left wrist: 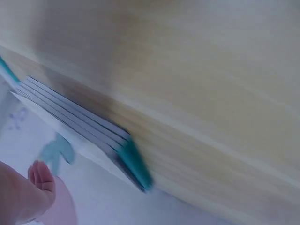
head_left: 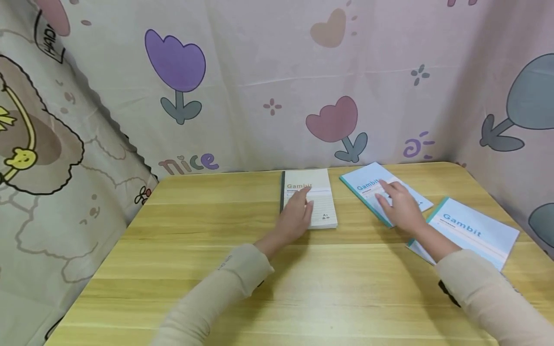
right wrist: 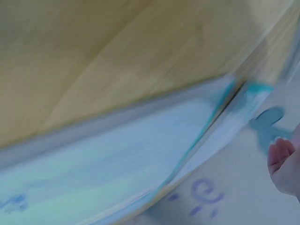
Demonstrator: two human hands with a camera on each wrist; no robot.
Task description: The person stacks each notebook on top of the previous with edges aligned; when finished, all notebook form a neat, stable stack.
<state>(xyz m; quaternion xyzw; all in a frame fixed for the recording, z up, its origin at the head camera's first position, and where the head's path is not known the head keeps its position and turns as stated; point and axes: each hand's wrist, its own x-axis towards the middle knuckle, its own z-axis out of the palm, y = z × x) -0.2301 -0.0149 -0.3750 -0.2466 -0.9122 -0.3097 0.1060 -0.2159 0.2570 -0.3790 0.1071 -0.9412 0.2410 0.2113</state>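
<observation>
A stack of several notebooks lies near the table's back edge; its cream top notebook (head_left: 322,204) reads "Gambit", and the page edges and green spines (left wrist: 133,161) show in the left wrist view. My left hand (head_left: 296,214) hovers over the stack's lower left part, fingers loosely bent and holding nothing. To the right, a light blue notebook (head_left: 368,180) with a teal spine lies at an angle. Over it is my right hand (head_left: 402,206), fingers loose and nothing in its grasp; the hand covers part of the cover.
Another light blue notebook (head_left: 476,233) lies farther right and nearer, partly under the right forearm. The wooden table (head_left: 195,269) ends at a printed cloth (head_left: 242,96) that hangs behind and along both sides.
</observation>
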